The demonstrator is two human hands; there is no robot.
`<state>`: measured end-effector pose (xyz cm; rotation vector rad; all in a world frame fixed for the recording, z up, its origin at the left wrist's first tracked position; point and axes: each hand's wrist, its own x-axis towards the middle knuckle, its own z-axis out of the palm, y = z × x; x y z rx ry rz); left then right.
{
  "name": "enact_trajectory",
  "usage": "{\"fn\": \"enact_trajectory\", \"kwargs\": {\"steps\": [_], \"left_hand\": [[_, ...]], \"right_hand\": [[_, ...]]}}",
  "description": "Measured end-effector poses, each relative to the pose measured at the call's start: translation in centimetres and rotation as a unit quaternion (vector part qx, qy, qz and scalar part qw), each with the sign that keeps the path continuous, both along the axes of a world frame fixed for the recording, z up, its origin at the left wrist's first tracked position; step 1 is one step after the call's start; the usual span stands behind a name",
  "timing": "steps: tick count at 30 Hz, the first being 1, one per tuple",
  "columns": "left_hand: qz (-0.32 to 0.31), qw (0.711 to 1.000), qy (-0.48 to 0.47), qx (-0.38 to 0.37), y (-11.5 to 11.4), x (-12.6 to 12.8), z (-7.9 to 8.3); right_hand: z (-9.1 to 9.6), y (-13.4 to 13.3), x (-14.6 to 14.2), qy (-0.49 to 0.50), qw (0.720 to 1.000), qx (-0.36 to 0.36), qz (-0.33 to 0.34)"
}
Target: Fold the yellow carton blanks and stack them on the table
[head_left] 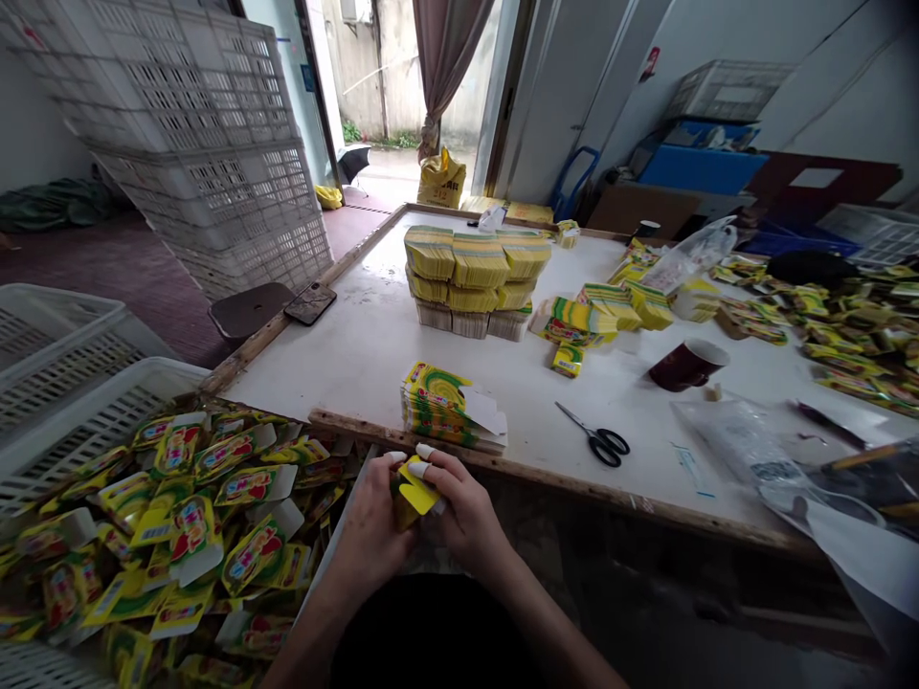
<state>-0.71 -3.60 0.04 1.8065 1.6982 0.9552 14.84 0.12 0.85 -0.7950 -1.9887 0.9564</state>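
Between my two hands, just off the table's near edge, is a small yellow cardboard box (420, 492) with its flap raised. My left hand (374, 522) wraps round its left side, and my right hand (463, 507) grips the right side with fingers at the flap. White coverings sit on several fingertips. Right beyond my hands, a stack of flat yellow-green cartons (437, 397) lies at the edge, white flaps to the right. To my left, a white crate (154, 375) holds many loose yellow-green boxes (193, 536), some with open white flaps.
On the white table (345, 364) stand bundled stacks of flat cartons (478, 263). Scissors (607, 445), a dark red mug (687, 365) and a plastic bag (747, 445) lie to the right. A phone (311, 303) rests at the left edge; tall stacked crates (215, 144) stand beyond.
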Motion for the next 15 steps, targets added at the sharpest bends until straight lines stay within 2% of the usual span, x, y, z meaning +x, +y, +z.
{"fn": "enact_trajectory", "kwargs": {"steps": [5,11,13,15], "left_hand": [[0.007,0.998,0.035,-0.056,0.0,-0.6,0.7],[-0.038,0.994,0.045,-0.088,0.2,-0.8,1.8],[-0.039,0.995,0.066,-0.070,0.4,-0.6,1.8],[-0.022,0.995,0.081,-0.046,0.5,-0.4,1.4]], "right_hand": [[0.2,0.9,0.7,-0.100,0.992,-0.024,0.070],[2.4,2.7,2.3,-0.109,0.981,-0.045,0.156],[2.4,2.7,2.1,-0.100,0.983,-0.053,0.143],[1.7,2.2,1.3,-0.073,0.992,-0.052,0.093]]}}
